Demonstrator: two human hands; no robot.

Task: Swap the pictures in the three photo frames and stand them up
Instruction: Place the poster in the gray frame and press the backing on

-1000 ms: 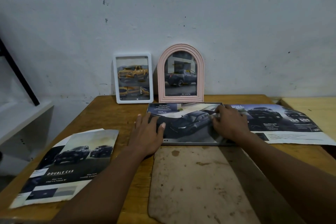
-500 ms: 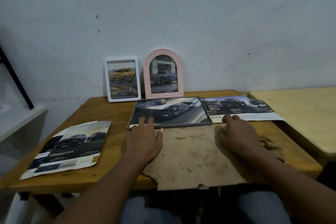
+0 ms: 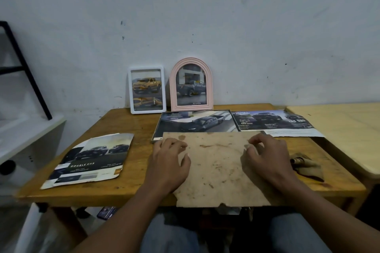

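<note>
A white rectangular frame (image 3: pixel 147 89) with a yellow truck picture and a pink arched frame (image 3: pixel 191 85) with a dark truck picture stand against the wall. A large dark frame (image 3: pixel 195 123) lies flat on the wooden table (image 3: pixel 127 125), showing a grey car picture. A stained brown backing board (image 3: pixel 216 168) covers its near edge and overhangs the table front. My left hand (image 3: pixel 169 159) rests on the board's left side. On the board's right part lies my right hand (image 3: pixel 265 158), fingers bent, fingertips touching it.
A car brochure (image 3: pixel 88 160) lies on the table's left, another brochure (image 3: pixel 275 123) at the back right. A crumpled brown scrap (image 3: pixel 306 167) sits near the right edge. A lighter table (image 3: pixel 339 129) adjoins on the right; a white shelf (image 3: pixel 24 135) stands left.
The brown board has slid away from me and now overlaps the flat frame's near edge. Both hands came back from the frame onto the board and moved forward with it.
</note>
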